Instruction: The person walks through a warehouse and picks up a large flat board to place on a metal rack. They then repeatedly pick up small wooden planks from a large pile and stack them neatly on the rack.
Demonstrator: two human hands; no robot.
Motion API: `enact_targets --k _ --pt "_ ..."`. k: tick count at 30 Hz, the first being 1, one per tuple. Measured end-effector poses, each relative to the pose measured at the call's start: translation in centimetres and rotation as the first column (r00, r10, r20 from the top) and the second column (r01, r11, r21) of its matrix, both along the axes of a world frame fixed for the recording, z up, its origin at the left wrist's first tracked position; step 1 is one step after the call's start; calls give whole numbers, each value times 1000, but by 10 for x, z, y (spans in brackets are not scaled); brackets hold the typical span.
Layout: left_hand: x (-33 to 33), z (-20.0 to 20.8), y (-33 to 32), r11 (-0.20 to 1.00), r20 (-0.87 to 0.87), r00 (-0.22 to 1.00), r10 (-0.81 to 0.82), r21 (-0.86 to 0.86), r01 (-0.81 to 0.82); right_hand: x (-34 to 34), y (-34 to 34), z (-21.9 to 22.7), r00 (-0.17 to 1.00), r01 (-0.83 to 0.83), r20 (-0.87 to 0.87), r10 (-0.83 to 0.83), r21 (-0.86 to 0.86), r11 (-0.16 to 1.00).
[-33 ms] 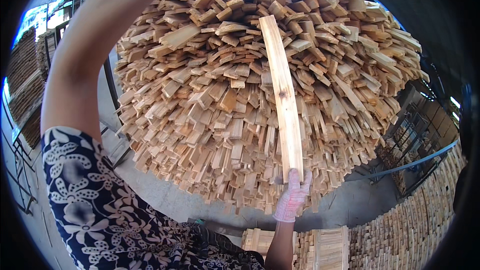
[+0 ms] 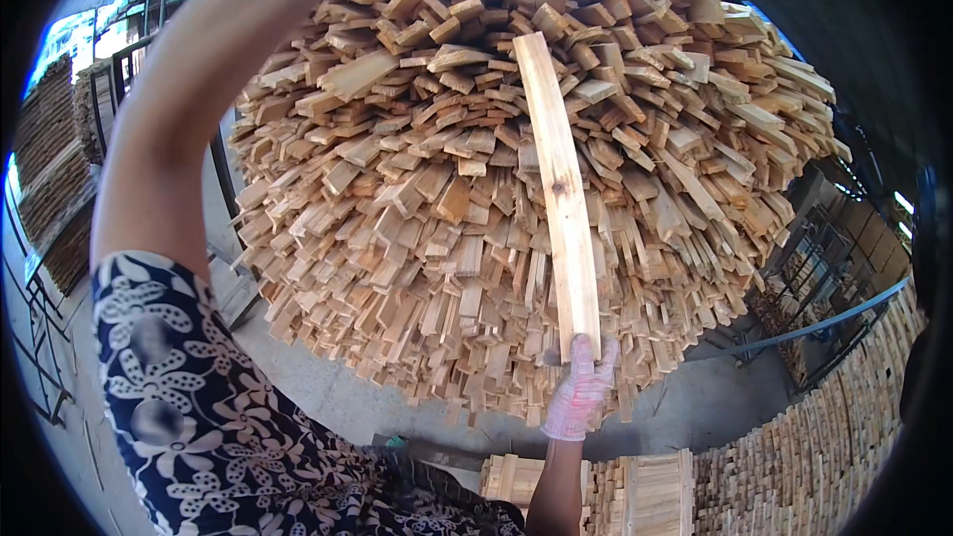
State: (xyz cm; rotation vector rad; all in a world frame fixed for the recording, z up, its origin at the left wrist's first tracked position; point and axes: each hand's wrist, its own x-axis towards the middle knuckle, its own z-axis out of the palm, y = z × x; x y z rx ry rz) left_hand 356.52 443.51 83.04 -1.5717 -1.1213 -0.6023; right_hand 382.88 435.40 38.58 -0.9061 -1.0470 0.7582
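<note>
My right hand (image 2: 576,392), in a pale glove with pink on it, grips the lower end of a wooden slat (image 2: 558,189). The thumb lies on the slat's face. The slat rises in front of a big stack of wooden slats (image 2: 397,208), and a dark knot shows near its middle. My left arm (image 2: 164,129) reaches up across the left side toward the stack's top. Only a sliver at the upper edge may belong to my left hand, so its fingers and anything in them are hidden.
Neatly piled wood (image 2: 804,457) curves along the lower right, beside bundled slats (image 2: 650,491). A blue rail (image 2: 824,323) and metal racks stand at right. More stacked wood (image 2: 50,149) and dark metal frames stand at far left. Grey concrete floor (image 2: 338,377) shows below the stack.
My left arm and its patterned sleeve have shifted slightly to the right. The right hand and its slat stay almost in place.
</note>
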Motion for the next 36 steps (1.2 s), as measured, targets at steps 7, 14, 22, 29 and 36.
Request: enact_targets --k 7,14,22,29,36 --pt "0 9 -47 998 -21 998 57 11 -57 3 -15 26 993 -52 -110 51 2 999" --pt "12 10 -103 987 -146 988 60 157 -37 8 4 7 948 -148 -268 173 112 983" --pt "69 -94 -183 903 -507 862 6 373 213 -18 -5 30 666 -489 -487 565 286 824" --pt "71 -376 -186 860 -167 850 -500 -214 463 -50 -48 9 460 -711 -565 685 228 665" --pt "89 -455 -173 751 167 767 -619 -160 641 -19 -25 -26 308 -929 -423 852 60 365"
